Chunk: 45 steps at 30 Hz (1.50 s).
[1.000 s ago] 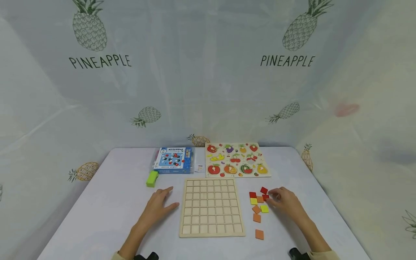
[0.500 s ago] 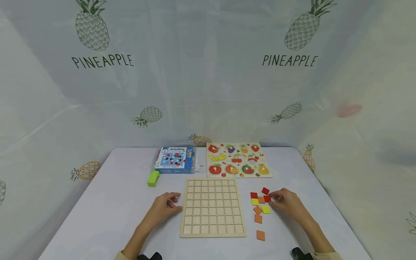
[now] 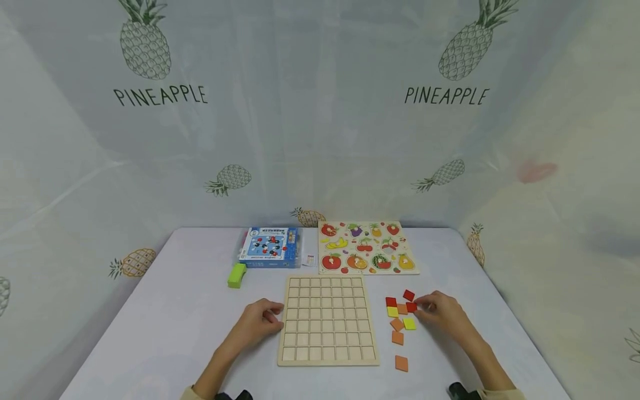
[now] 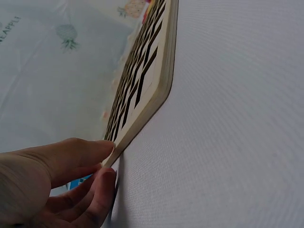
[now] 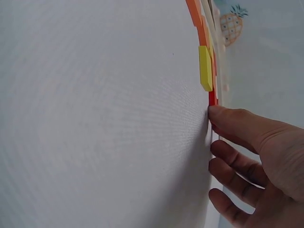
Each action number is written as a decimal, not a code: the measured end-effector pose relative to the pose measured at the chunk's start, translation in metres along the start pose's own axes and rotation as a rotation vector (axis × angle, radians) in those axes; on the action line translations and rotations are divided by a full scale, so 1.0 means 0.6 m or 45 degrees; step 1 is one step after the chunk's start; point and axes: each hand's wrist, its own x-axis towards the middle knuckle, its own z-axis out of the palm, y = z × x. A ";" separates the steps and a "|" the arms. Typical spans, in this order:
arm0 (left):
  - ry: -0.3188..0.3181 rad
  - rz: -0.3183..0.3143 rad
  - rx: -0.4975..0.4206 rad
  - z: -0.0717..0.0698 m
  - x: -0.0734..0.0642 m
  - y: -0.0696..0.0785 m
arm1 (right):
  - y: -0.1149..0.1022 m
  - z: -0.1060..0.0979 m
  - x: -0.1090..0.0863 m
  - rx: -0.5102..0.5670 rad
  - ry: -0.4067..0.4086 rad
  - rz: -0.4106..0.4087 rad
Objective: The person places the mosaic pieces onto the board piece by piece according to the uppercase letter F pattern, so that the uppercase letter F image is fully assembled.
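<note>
My left hand (image 3: 257, 324) is at the left edge of a wooden grid board (image 3: 327, 328). In the left wrist view, the thumb (image 4: 102, 149) lies on the board's rim and the curled fingers (image 4: 102, 192) are against its outer side. On the right, my right hand (image 3: 442, 314) pinches a red tile (image 3: 411, 307) at its right side between thumb and forefinger. In the right wrist view the thumb (image 5: 228, 118) is at the red tile's edge, and the other fingers hang loosely apart. Most of that tile is hidden there.
Around the held tile lie two more red tiles (image 3: 409, 295), yellow tiles (image 3: 409, 324) and several orange tiles (image 3: 401, 363). At the back are a blue boxed set (image 3: 270, 250), a fruit puzzle board (image 3: 370, 266) and a green block (image 3: 236, 276). A patterned curtain rises behind the table.
My left hand has moved right onto the board's edge, its fingers curling in from a spread pose. My right hand stays at the red tile, which has barely moved.
</note>
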 end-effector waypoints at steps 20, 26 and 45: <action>0.013 0.022 0.008 0.006 0.000 0.000 | -0.001 -0.002 -0.005 0.000 0.009 0.011; -0.004 0.031 -0.003 0.007 0.001 0.002 | -0.005 -0.007 -0.005 -0.003 0.024 -0.016; -0.041 0.067 -0.057 0.003 0.000 0.001 | -0.053 0.012 0.017 0.067 0.030 -0.110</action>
